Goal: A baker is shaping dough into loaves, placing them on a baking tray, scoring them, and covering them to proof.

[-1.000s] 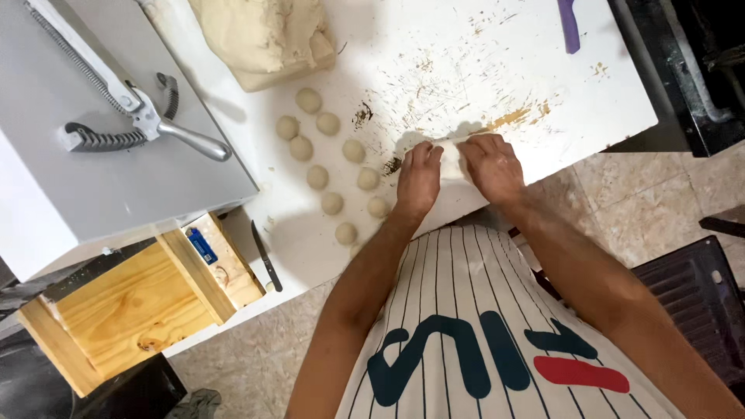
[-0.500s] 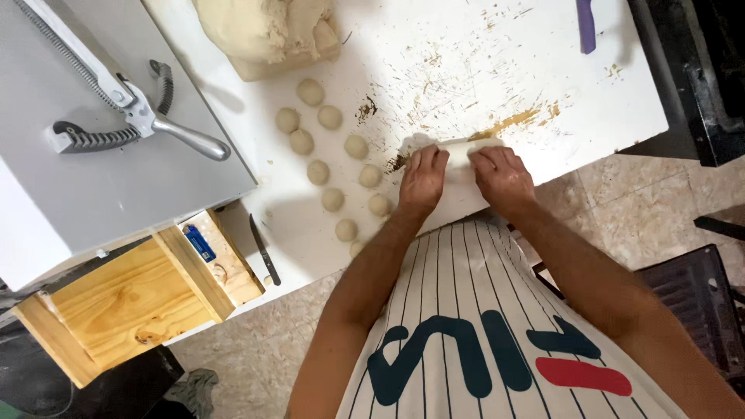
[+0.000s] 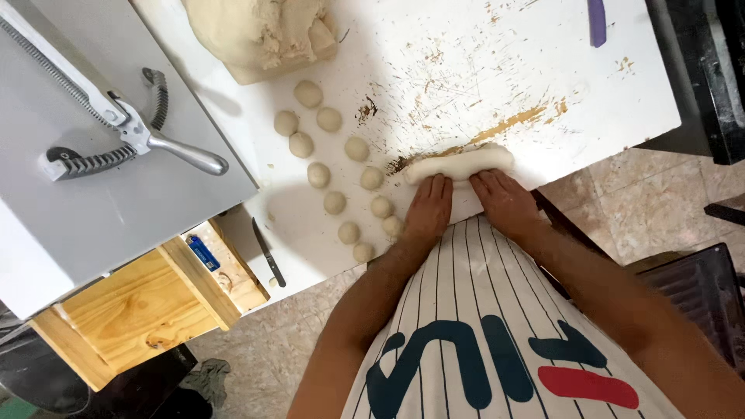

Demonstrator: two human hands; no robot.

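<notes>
Head view shows our left hand (image 3: 429,203) and right hand (image 3: 504,200), fingers flat and unclenched, drawn back off the pale dough log (image 3: 460,165), now exposed on the scratched white tabletop (image 3: 543,77).

Both hands lie flat, palms down, side by side on the near edge of the white counter (image 3: 590,101). The fingertips of the left hand (image 3: 429,206) and right hand (image 3: 505,200) press on a pale dough log (image 3: 459,164) lying crosswise just beyond them. Small dough balls (image 3: 335,203) sit in two rows just left of the left hand (a big dough lump (image 3: 260,35) lies farther off).
</notes>
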